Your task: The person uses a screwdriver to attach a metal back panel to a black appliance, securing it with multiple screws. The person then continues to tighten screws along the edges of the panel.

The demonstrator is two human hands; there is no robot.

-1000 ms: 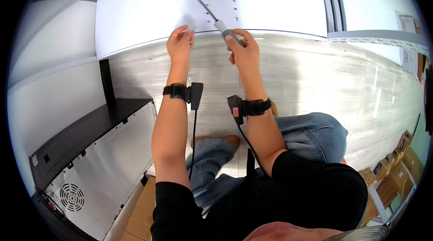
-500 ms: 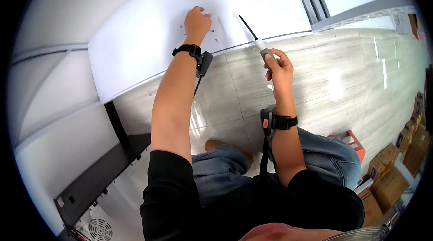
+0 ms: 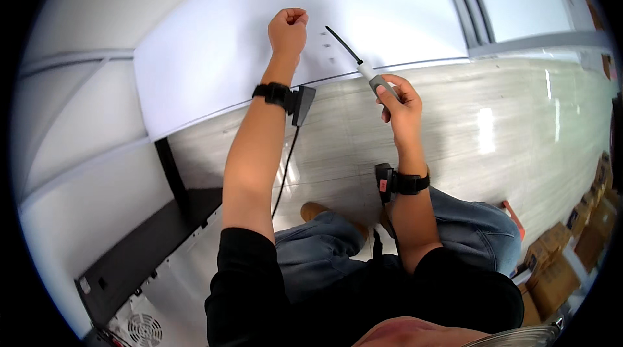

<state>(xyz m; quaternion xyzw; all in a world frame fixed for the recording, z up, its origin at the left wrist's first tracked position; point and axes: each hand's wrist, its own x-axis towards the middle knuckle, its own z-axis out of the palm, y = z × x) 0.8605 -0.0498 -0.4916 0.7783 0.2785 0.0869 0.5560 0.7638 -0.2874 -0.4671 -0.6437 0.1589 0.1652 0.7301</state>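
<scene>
My right hand (image 3: 401, 101) is wrapped round the grey and white handle of a screwdriver (image 3: 367, 72). Its dark shaft slants up and left over the white tabletop (image 3: 214, 68), the tip near my left hand. My left hand (image 3: 287, 33) hovers at or just above this surface, fingers curled in and thumb pressed against them. Whatever it may pinch is too small or hidden to make out. Between that hand and the shaft lie a few tiny dark pieces (image 3: 327, 46), perhaps screws.
Grey metal rails (image 3: 468, 3) cross the right end of the white surface. At lower left stands a black-topped unit (image 3: 146, 253) with a round vent grille (image 3: 144, 330). Cardboard boxes (image 3: 551, 275) and a red stool-like object (image 3: 514, 218) are at right. Below spreads a tiled floor (image 3: 454, 126).
The screwdriver tip has swung left, closer to my left hand. My left fingers have curled tighter, and that hand has shifted left from the tiny pieces. The whole view has shifted slightly.
</scene>
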